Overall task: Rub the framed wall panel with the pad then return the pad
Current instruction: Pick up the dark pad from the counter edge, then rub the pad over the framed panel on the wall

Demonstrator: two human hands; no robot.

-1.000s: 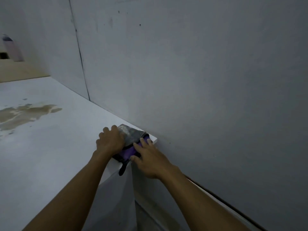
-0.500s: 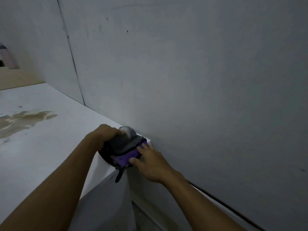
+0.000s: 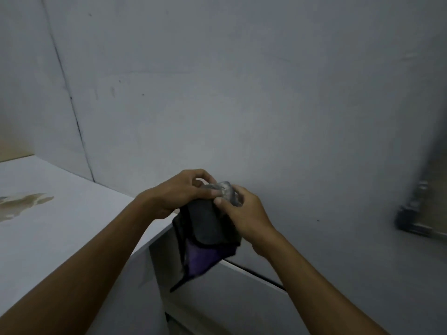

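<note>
A dark grey and purple pouch (image 3: 208, 235) hangs in the air just off the corner of the white counter (image 3: 48, 233). My left hand (image 3: 176, 192) grips its top from the left. My right hand (image 3: 242, 211) pinches a crumpled grey pad (image 3: 226, 188) at the pouch's mouth; part of the pad is hidden by my fingers. Behind both hands rises the pale grey wall panel (image 3: 242, 93), with a dark vertical seam (image 3: 72, 105) at its left.
A brown stain (image 3: 21, 204) marks the counter at the left. A metal bracket or fitting (image 3: 413, 213) stands by the wall's right edge, blurred. Below the counter corner a white cabinet side (image 3: 145, 286) drops away, and a dark gap (image 3: 256, 272) runs along the ledge.
Both hands have lifted the pouch off the counter corner and to the right. The right hand has moved from the pouch's purple side up to the pad at its mouth.
</note>
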